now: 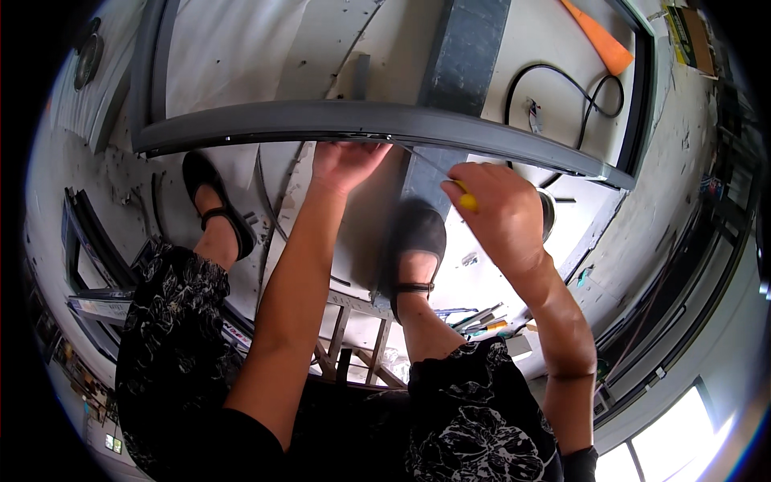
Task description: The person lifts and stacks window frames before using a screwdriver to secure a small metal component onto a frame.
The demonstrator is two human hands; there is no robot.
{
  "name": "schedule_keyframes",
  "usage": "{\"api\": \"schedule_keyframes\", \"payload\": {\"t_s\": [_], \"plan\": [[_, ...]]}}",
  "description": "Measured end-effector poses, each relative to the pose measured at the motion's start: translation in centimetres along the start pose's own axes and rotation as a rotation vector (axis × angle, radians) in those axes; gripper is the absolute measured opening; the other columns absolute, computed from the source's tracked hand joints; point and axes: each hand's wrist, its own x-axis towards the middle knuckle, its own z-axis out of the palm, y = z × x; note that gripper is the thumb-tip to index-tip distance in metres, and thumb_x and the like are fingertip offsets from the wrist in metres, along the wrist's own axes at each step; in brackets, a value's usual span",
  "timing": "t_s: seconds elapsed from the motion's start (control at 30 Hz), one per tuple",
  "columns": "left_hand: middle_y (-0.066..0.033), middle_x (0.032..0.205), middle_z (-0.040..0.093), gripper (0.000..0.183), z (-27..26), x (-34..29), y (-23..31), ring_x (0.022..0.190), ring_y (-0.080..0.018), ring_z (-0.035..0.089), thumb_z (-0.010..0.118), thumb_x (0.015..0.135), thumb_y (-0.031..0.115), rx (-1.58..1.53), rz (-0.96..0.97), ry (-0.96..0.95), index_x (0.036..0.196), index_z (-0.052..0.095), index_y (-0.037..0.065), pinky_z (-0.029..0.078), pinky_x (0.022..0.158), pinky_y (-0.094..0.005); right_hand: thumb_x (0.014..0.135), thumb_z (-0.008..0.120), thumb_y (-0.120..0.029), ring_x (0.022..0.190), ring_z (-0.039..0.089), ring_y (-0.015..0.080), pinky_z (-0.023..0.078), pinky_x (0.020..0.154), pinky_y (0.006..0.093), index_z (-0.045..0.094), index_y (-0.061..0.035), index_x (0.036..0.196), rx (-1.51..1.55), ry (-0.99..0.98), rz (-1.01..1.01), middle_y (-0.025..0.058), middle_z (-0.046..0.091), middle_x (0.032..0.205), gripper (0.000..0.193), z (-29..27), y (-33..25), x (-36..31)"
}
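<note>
A dark grey metal frame [273, 120] lies across the top, its near bar bowed by the lens. My left hand [341, 167] is closed against the near edge of that bar, palm partly up, with the fingertips partly hidden at the edge. In my right hand [506, 210] is a screwdriver [468, 201] with a yellow handle, mostly covered by the fingers. Its thin shaft slants up and left toward the bar's edge, close to my left fingertips. Whether the tip sits on a screw is too small to tell.
A dark flat beam [466, 60] runs under the frame, and my right shoe [419, 233] rests on it. Beyond the bar lie a black cable [514, 80] and an orange wedge-shaped piece [602, 44]. Several loose tools [482, 319] lie near my right knee. Dark profiles [88, 233] stand at left.
</note>
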Motion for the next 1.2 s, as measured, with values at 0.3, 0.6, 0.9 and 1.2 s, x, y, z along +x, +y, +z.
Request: {"api": "schedule_keyframes", "payload": {"t_s": [0.3,0.6,0.9,1.2], "plan": [[-0.0061,0.094,0.068,0.033,-2.4,1.1,1.0,0.109,-0.0260,0.059,0.049,0.094,0.035,0.102,0.064,-0.123,0.091,0.067,0.008,0.036,0.108,-0.0503,0.074,0.072,-0.026,0.071,0.063,0.0295,0.049,0.063,0.0394,0.060,-0.0078,0.089,-0.155,-0.461,-0.115,0.0096,0.061,0.074,0.026,0.0,-5.6,6.2],[-0.0101,0.109,0.065,0.036,-1.6,0.3,0.4,0.115,-0.0286,0.056,0.049,0.094,0.038,-0.034,-0.072,-0.342,0.105,0.065,0.007,0.039,0.107,-0.0515,0.093,0.053,-0.026,0.077,0.053,0.0382,0.042,0.067,0.0435,0.054,-0.0028,0.096,0.492,-0.407,0.157,0.0183,0.054,0.079,0.024,-2.5,-5.4,6.0],[-0.0097,0.109,0.066,0.033,0.2,-0.3,-0.6,0.112,-0.0273,0.057,0.055,0.092,0.034,0.008,0.027,-0.038,0.103,0.066,0.005,0.042,0.104,-0.0488,0.093,0.060,-0.017,0.067,0.057,0.0143,0.050,0.063,0.0286,0.058,-0.0033,0.114,0.816,-0.540,0.504,0.0081,0.059,0.080,0.025,-4.1,-5.1,7.4],[-0.0095,0.109,0.064,0.035,0.0,-0.3,-0.5,0.113,-0.0273,0.057,0.048,0.095,0.039,0.006,0.028,-0.059,0.103,0.064,0.008,0.040,0.106,-0.0495,0.080,0.071,-0.002,0.071,0.060,0.0170,0.053,0.066,0.0280,0.058,-0.0046,0.119,0.555,-0.263,0.117,0.0082,0.059,0.088,0.042,-3.4,-3.7,5.4]]}}
